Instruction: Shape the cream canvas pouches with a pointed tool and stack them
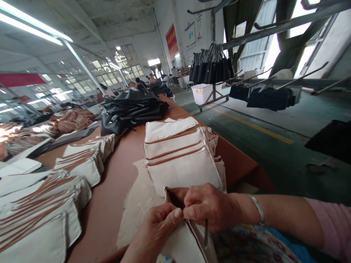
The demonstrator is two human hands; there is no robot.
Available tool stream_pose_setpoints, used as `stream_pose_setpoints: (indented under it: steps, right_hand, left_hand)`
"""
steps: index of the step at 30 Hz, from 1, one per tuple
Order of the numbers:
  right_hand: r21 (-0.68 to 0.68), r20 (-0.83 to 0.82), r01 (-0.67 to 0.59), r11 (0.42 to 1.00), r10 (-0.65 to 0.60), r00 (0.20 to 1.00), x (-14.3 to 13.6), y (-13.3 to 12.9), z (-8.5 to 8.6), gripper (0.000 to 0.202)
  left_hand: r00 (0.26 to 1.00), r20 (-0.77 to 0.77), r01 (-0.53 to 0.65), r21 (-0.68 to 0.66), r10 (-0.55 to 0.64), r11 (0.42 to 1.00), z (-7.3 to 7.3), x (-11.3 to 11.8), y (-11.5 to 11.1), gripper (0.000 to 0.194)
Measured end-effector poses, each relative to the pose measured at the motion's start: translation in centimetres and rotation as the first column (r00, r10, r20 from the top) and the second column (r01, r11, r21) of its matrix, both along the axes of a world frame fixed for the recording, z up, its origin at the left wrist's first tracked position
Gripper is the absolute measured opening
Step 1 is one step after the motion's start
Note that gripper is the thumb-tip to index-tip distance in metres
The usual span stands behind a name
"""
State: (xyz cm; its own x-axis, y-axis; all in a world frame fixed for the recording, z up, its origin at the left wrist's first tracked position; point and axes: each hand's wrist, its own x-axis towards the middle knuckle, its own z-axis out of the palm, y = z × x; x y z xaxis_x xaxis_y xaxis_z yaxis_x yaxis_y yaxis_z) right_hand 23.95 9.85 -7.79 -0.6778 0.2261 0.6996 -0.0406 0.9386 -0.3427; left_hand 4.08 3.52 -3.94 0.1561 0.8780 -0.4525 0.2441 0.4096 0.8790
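Note:
A cream pouch (178,241) with brown lining is held in front of me, its opened edge up and the brown inside showing. My left hand (156,226) pinches the pouch's edge between thumb and fingers. Against that thumb, my right hand (210,206) is closed at the same edge. A thin metal tool (206,233) sticks out below the right fist; its working end is hidden, so its kind cannot be told. Just beyond the hands lies a stack of cream pouches (181,168) with brown edges.
More cream pouches (79,160) lie in overlapping rows at the left of the brown-covered table (115,197). Black leather bags (134,109) are heaped farther back. On the right, a metal rack (263,31) carries black bags (211,65), near a white bin (201,94). People sit in the distance.

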Motion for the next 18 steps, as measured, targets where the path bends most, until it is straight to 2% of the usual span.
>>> stream_pose_setpoints:
  steps: [2,4,6,7,8,10,11,12,13,15,18]
  right_hand:
    - [0.061,0.029,-0.01,0.998,0.008,1.0,0.1,0.1,-0.3,0.015]
    - [0.041,0.017,-0.017,0.999,0.017,1.0,0.1,0.0,-0.4,0.014]
    - [-0.094,-0.058,-0.047,0.994,0.042,0.997,0.0,-0.2,-0.2,0.01]
    - [-0.215,-0.097,-0.074,0.974,0.054,0.994,0.1,-0.2,0.1,0.008]
    - [-0.36,-0.121,-0.105,0.927,0.065,0.99,0.1,-0.2,0.6,0.01]
    - [-0.632,-0.108,-0.132,0.764,0.083,0.991,0.4,0.0,1.7,0.021]
    - [-0.719,-0.074,-0.126,0.683,0.105,0.992,0.5,0.2,2.3,0.026]
    - [-0.766,-0.034,-0.117,0.632,0.142,0.989,0.6,0.5,2.8,0.029]
    - [-0.782,0.009,-0.109,0.614,0.185,0.983,0.7,0.9,3.3,0.032]
    - [-0.757,0.112,-0.094,0.647,0.269,0.957,0.6,1.6,3.9,0.032]
    - [-0.724,0.217,-0.081,0.685,0.338,0.916,0.3,2.1,3.8,0.023]
  left_hand:
    - [0.999,-0.031,0.039,0.006,-0.038,0.999,-0.3,-0.3,0.1,0.052]
    - [0.991,-0.103,0.09,0.065,-0.083,0.994,0.0,-0.3,0.2,0.051]
    - [0.976,-0.188,0.14,0.138,-0.113,0.981,0.7,-0.1,0.1,0.049]
    - [0.967,-0.226,0.16,0.169,-0.12,0.973,1.2,0.0,-0.1,0.048]
    - [0.958,-0.259,0.178,0.196,-0.124,0.964,1.6,0.2,-0.2,0.047]
    - [0.943,-0.311,0.198,0.249,-0.115,0.948,2.3,0.5,-0.4,0.042]
    - [0.936,-0.335,0.205,0.277,-0.105,0.939,2.4,0.6,-0.5,0.039]
    - [0.929,-0.358,0.211,0.307,-0.093,0.928,2.5,0.6,-0.6,0.037]
    - [0.921,-0.381,0.219,0.338,-0.079,0.916,2.4,0.7,-0.6,0.035]
    - [0.9,-0.433,0.237,0.396,-0.047,0.887,2.2,0.6,-0.6,0.032]
    - [0.88,-0.474,0.241,0.458,0.006,0.856,1.7,0.5,-0.6,0.03]
